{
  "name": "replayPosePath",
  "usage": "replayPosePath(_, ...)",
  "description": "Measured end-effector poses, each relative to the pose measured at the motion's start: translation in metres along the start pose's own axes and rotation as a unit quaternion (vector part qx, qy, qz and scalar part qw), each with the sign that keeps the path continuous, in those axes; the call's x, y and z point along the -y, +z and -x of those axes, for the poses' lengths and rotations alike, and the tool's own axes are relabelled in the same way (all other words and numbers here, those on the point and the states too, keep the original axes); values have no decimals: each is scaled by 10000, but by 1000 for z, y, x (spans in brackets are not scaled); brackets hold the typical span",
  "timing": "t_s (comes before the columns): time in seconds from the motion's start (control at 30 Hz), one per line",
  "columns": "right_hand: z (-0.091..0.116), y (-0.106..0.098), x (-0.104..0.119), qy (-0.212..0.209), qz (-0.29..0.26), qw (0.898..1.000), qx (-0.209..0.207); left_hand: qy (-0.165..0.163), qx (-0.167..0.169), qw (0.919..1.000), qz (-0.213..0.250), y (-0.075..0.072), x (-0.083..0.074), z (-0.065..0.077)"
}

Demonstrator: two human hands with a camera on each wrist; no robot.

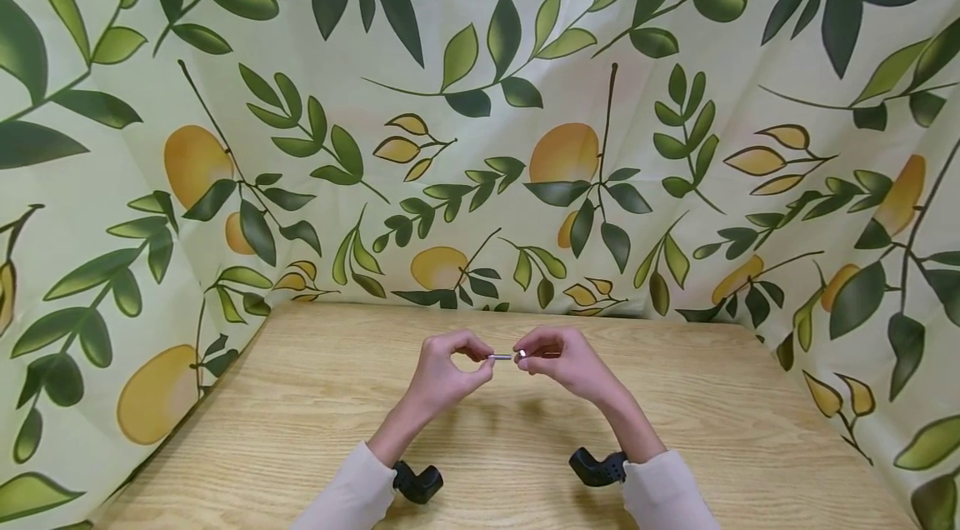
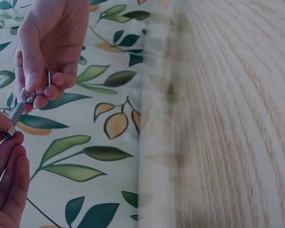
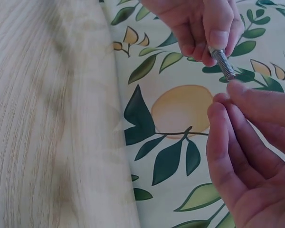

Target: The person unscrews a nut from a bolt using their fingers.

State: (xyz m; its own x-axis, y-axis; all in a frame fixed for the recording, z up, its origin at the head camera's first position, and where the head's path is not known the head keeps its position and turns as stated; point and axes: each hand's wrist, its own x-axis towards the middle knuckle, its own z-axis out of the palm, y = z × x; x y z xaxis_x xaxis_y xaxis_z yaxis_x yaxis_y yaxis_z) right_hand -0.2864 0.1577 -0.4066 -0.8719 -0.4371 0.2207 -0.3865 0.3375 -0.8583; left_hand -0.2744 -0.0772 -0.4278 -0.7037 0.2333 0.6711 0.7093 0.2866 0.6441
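Note:
In the head view my left hand (image 1: pixel 442 372) and right hand (image 1: pixel 570 363) meet over the table. The left thumb and fingertips pinch a silver threaded bolt (image 2: pixel 15 117) by its head end; its shank (image 1: pixel 502 357) points toward the right hand. Held between the right thumb and fingers is a hex nut (image 2: pixel 28 96), its hole right near the bolt's tip. A thin metal sliver (image 2: pixel 49 78) shows between other fingers of the right hand. From the right wrist view, the bolt's thread (image 3: pixel 223 64) is bare and the right fingertips hide the nut.
Both hands are above a light wood-grain table (image 1: pixel 300 413). A cloth (image 1: pixel 465 138) printed with leaves and fruit stands behind and at the sides. Black wrist-worn devices (image 1: pixel 418 483) sit by the pale sleeves (image 1: pixel 667 488).

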Motion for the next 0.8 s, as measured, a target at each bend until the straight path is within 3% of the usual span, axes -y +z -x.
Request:
replayPosePath(0.23, -2, 0, -3, -13, -431, 9991, 42, -701, 284, 9971, -94, -4, 11, 0)
replayPosePath(0.4, -1, -1, -5, -55, -673, 9977, -27, -1264, 828, 9880, -325, -3, 27, -8)
replayPosePath(0.63, -2, 0, -7, -237, -609, 9977, -191, -1175, 1709, 9711, -1181, -4, 56, -22)
replayPosePath(0.8, -1, -1, -7, 66, -483, 9969, -623, -1308, 2013, 9577, -1590, -6, 73, -25)
